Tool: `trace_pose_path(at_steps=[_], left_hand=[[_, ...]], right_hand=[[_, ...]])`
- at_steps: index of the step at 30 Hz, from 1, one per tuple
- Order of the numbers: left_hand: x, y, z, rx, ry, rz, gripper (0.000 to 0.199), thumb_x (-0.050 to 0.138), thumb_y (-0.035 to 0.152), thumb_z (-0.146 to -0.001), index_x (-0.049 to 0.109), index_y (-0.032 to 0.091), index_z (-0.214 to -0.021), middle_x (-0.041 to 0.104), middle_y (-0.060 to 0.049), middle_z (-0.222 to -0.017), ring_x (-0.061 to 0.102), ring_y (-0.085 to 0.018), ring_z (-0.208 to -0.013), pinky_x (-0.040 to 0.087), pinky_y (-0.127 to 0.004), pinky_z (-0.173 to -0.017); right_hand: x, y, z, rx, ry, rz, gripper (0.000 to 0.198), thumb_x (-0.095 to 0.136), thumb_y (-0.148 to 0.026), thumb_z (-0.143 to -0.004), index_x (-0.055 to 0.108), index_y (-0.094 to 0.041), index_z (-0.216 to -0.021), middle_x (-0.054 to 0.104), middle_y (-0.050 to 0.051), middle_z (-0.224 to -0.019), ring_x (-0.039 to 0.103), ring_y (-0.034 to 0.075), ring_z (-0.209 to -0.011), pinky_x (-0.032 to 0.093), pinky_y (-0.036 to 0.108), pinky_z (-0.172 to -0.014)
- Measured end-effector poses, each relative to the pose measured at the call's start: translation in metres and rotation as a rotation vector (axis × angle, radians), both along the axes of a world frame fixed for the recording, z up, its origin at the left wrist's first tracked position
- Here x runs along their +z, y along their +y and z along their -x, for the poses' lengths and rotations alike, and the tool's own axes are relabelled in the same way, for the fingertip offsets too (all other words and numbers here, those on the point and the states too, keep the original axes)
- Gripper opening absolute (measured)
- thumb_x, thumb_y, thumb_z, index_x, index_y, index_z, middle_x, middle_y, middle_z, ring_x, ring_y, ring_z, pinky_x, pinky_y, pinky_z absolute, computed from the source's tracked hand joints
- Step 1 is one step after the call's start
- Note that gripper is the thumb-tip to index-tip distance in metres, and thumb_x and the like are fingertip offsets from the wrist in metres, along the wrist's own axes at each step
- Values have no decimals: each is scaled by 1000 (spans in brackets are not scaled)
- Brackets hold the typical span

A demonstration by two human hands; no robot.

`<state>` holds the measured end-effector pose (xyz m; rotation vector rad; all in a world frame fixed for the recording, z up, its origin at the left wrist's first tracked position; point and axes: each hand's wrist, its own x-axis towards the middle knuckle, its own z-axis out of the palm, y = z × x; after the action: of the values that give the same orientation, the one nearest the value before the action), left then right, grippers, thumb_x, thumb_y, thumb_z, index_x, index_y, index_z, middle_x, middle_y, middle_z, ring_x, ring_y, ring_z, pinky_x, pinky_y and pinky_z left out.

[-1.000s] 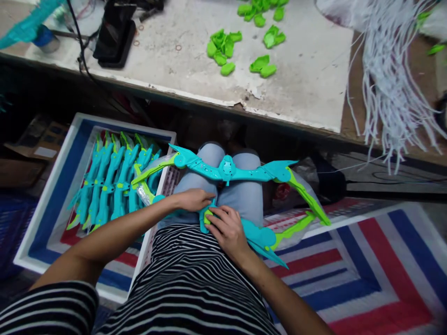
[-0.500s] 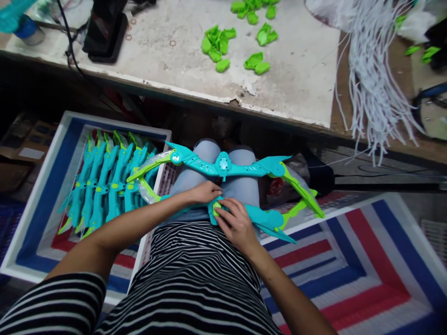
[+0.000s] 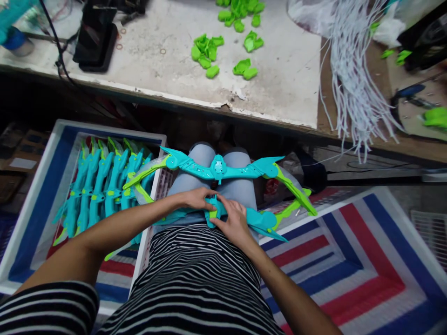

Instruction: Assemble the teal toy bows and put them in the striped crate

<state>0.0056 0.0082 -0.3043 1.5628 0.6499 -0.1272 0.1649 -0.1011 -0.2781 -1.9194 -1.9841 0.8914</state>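
Two turquoise toy bows with lime-green limbs lie across my lap. The farther toy bow rests over my knees, untouched by either hand. On the nearer toy bow, close to my waist, both hands grip the middle. My left hand comes in from the left, its thumb and fingers at the centre block. From the right, my right hand straddles that block with thumb and forefinger. A small lime-green piece shows at the block between my hands. My left forearm covers part of the nearer bow's left side.
At left, a striped crate holds several similar bows. Another striped crate stands at right. The workbench ahead carries loose lime-green pieces, a phone-like black device and a bundle of white cords hanging over its edge.
My right fingers have gone from pressing on the green piece to spreading around the centre block. My left thumb has come onto the block. The view has shifted slightly.
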Motion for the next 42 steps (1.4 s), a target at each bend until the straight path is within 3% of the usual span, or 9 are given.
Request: trace_pose_path(at_steps=[6, 9, 14, 18, 22, 26, 30, 35, 42], left_hand=[[-8, -6, 5, 39, -73, -69, 62, 69, 35, -71, 54, 12, -127, 66, -10, -115, 61, -23, -97, 47, -31, -83], [-5, -6, 2, -57, -73, -74, 64, 67, 41, -74, 52, 14, -130, 66, -10, -114, 62, -23, -95, 48, -30, -81], [13, -13, -5, -163, 68, -193, 73, 66, 47, -74, 46, 14, -136, 64, -15, -118, 63, -28, -100, 48, -34, -84], [30, -12, -6, 165, 38, -459, 46, 59, 41, -82, 59, 16, -121, 63, -13, -115, 60, -26, -105, 47, -37, -90], [36, 21, -14, 550, -36, -745, 36, 52, 33, -87, 59, 16, -117, 61, -14, -116, 55, -25, -110, 44, -40, -96], [26, 77, -28, 491, 188, -517, 34, 51, 29, -84, 61, 12, -112, 66, -12, -101, 60, -23, -95, 47, -33, -85], [15, 112, -34, 370, 171, -218, 24, 51, 31, -82, 67, 13, -82, 64, -3, -73, 57, -16, -72, 44, -24, -70], [13, 113, -37, 413, 139, 174, 20, 58, 32, -78, 65, 14, -76, 56, 2, -60, 49, -11, -58, 40, -21, -58], [18, 102, -42, 518, 171, 388, 23, 55, 35, -84, 63, 14, -80, 56, 3, -62, 51, -10, -60, 41, -21, -60]], right_hand=[[9, 4, -6, 93, 3, 55, 64, 71, -38, -73, 50, -19, -130, 63, 12, -119, 56, 30, -106, 42, 46, -88], [30, 43, -28, 284, 126, 85, 39, 64, -40, -80, 62, -22, -115, 70, 6, -106, 63, 24, -93, 48, 37, -80], [77, 191, -54, 46, -60, -535, 25, 47, -33, -90, 67, -20, -98, 69, 9, -100, 59, 25, -96, 43, 42, -90], [83, 300, -51, -186, -225, -616, 30, 60, -33, -82, 65, -12, -103, 64, 16, -106, 51, 29, -103, 38, 47, -93], [75, 343, -46, -340, -217, -526, 34, 69, -28, -73, 66, -5, -98, 63, 20, -98, 47, 30, -101, 37, 49, -90], [81, 328, -57, -338, -140, -561, 27, 63, -22, -76, 66, -8, -99, 65, 16, -96, 54, 24, -90, 42, 45, -88], [82, 256, -68, -157, -67, -646, 22, 61, -30, -80, 65, -18, -98, 67, 9, -103, 57, 22, -96, 46, 38, -88], [41, 148, -61, 393, 27, -593, 18, 55, -32, -89, 65, -21, -99, 69, 9, -103, 62, 21, -96, 51, 38, -83], [-5, 116, -46, 419, -17, -573, 22, 52, -28, -90, 67, -20, -104, 68, 12, -108, 60, 23, -99, 54, 41, -83]])
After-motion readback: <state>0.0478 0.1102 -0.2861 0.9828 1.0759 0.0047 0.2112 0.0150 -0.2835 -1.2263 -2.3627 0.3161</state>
